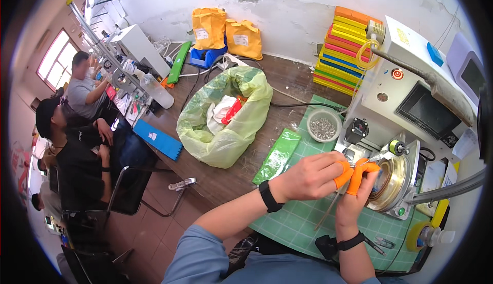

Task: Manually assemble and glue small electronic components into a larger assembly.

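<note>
My left hand and my right hand meet in front of the white machine, thumbs and fingers pinched together. Orange finger cots cover some fingertips of both. Something small and shiny shows at the fingertips, too small to name. A thin stick-like tool slants down from between my hands; which hand holds it, I cannot tell. Just beyond my right hand is the machine's round golden part, with a small black-and-green roller above it. A white bowl of small metal pieces stands beyond my left hand.
A bin lined with a pale green bag stands left of my arm. A green packet lies on the cutting mat. Coloured trays are stacked by the wall. Nippers lie near my right wrist. Other people sit at left.
</note>
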The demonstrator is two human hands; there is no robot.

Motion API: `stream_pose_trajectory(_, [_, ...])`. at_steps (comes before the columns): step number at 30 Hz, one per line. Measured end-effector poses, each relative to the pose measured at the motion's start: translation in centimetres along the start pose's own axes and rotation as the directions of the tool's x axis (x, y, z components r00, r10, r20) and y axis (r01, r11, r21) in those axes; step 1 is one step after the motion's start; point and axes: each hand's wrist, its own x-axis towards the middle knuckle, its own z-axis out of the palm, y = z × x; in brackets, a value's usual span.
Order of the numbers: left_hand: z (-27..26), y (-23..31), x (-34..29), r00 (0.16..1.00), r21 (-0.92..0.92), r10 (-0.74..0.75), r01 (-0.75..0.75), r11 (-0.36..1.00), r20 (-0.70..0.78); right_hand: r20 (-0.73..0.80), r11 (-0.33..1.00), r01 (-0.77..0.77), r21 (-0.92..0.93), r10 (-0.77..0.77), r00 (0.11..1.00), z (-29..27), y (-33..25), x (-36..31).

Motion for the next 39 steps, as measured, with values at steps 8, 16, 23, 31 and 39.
stream_pose_trajectory(8, [0.1, -0.6, 0.6, 0.998, -0.065, 0.029, -0.026, 0.998, 0.049, -0.024, 0.999, 0.028, -0.043, -0.029, 0.999, 0.0, 0.2, 0.5])
stream_pose_trajectory(16, [-0.6, -1.4, 0.5, 0.999, 0.077, 0.012, -0.016, 0.997, 0.045, -0.015, 0.994, 0.015, -0.113, -0.017, 1.0, 1.1, 1.0, 0.9])
stream_pose_trajectory(23, [0.7, -0.8, 0.5, 1.0, 0.078, 0.026, -0.026, 0.997, 0.012, 0.019, 0.998, 0.028, -0.062, -0.027, 0.999, 0.2, 0.8, 0.4])
stream_pose_trajectory(31, [0.6, -0.1, 0.5, 0.999, 0.092, -0.026, 0.024, 0.995, 0.021, 0.009, 0.993, -0.089, 0.076, 0.088, 0.996, 0.4, -0.4, -0.3])
stream_pose_trajectory(39, [0.3, -0.6, -0.1, 1.0, 0.076, -0.007, 0.006, 0.997, 0.009, -0.019, 0.987, -0.103, 0.121, 0.106, 0.994, 1.1, -0.5, -0.3])
